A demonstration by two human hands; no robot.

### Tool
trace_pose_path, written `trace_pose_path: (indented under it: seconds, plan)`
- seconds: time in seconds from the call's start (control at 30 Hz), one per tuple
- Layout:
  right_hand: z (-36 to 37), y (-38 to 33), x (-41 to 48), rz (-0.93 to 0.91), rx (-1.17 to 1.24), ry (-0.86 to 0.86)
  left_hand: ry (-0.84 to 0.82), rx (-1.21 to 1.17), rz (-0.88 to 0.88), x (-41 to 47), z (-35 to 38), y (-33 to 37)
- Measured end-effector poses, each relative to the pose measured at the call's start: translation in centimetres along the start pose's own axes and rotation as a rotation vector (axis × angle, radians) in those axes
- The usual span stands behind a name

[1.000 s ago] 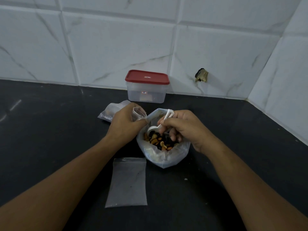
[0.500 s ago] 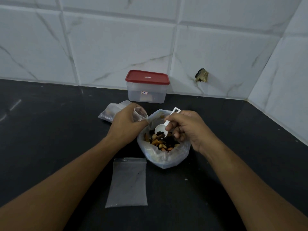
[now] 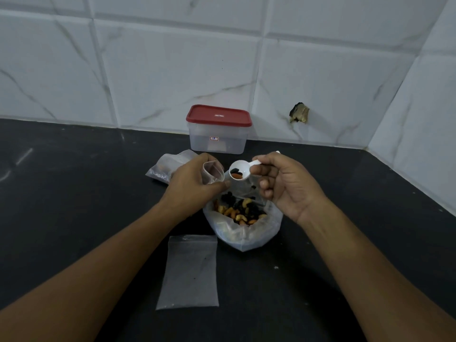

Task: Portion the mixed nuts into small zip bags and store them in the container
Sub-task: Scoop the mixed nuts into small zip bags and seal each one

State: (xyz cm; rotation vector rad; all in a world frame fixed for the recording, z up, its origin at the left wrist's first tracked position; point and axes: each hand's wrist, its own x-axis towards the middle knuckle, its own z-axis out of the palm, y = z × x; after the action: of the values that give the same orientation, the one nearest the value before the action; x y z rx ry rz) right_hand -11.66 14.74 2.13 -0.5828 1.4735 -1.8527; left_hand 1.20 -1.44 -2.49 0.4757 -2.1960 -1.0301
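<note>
A big clear bag of mixed nuts (image 3: 243, 218) stands with its mouth wide on the black counter. My left hand (image 3: 191, 183) grips a small zip bag (image 3: 213, 172) and holds its mouth wide, just left of the nut bag. My right hand (image 3: 283, 183) pinches the handle of a white scoop (image 3: 239, 172); a few nuts lie in its bowl, which hovers beside the small bag's mouth. An empty flat zip bag (image 3: 190, 271) lies near me. A clear container with a red lid (image 3: 218, 129) stands closed by the wall.
A filled zip bag (image 3: 165, 166) lies behind my left hand. White marble-look tiles (image 3: 148, 70) close off the back and the right corner, with a broken hole (image 3: 299, 113) in the back wall. The black counter (image 3: 74, 193) stretches to the left.
My right hand has lifted the scoop out of the nut bag with a few nuts and brought it up beside the small bag's mouth. My left hand has kept its place.
</note>
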Motion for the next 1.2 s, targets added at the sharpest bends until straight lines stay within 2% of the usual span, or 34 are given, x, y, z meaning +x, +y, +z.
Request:
trace_pose_path:
  seconds: [0.17,0.4,0.67,0.83,1.1,1.2]
  plan:
    - [1.1,0.5,-0.5,-0.051,0.012,-0.073,-0.035,-0.031,0.004,0.0,0.1,-0.2]
    - [1.5,1.6,-1.0,-0.14,-0.31,-0.15,-0.068,-0.11,0.009,0.1,0.0,-0.4]
    - [1.3,1.9,-0.6,-0.22,-0.419,-0.153,-0.073,-0.151,0.015,0.2,0.0,-0.6]
    - [1.2,1.5,-0.6,-0.22,-0.286,-0.126,-0.06,-0.164,-0.015,0.1,0.1,-0.5]
    - [1.0,1.2,-0.2,-0.073,-0.055,-0.057,-0.061,-0.169,-0.062,0.1,0.1,-0.4]
    - [0.5,0.5,-0.2,-0.106,-0.089,-0.011,-0.054,-0.139,-0.051,0.2,0.1,-0.4]
